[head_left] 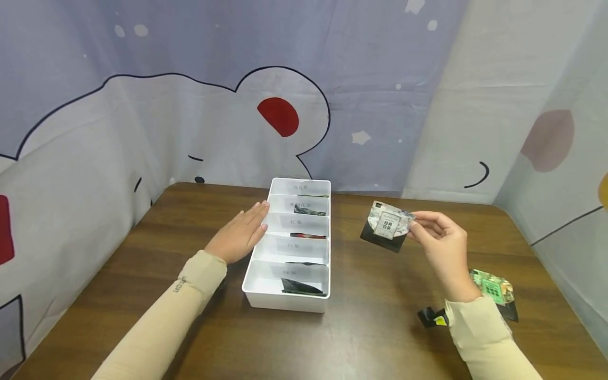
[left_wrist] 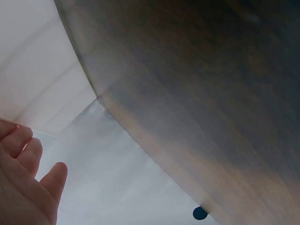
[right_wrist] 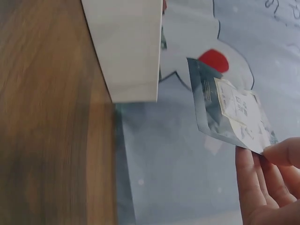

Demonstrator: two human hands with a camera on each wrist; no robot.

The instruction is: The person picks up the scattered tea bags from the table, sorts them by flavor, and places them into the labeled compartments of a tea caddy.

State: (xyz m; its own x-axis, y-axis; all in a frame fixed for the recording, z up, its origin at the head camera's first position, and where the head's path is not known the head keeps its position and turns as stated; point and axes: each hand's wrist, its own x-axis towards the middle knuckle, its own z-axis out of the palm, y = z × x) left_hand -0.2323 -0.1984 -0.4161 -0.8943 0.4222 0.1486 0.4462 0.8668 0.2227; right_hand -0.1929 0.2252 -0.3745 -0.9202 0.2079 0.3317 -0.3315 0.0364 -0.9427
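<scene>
My right hand (head_left: 439,245) pinches a tea bag sachet (head_left: 387,226) by its edge, thumb on the near side, raised over the table to the right of the box. The sachet has a black band and a pale label; it shows tilted in the right wrist view (right_wrist: 234,108). My left hand (head_left: 241,232) lies with straight fingers along the left side of a long white divided box (head_left: 287,302). Labelled compartments run from back to front, and a dark sachet (head_left: 301,286) leans in the front one. A red-edged packet (head_left: 307,236) stands in the middle one.
Beside my right forearm lie a green-labelled sachet (head_left: 494,290) and a small black packet with a yellow patch (head_left: 432,317), partly covered by the sleeve. A patterned cloth (head_left: 370,95) hangs behind the brown wooden table (head_left: 370,327).
</scene>
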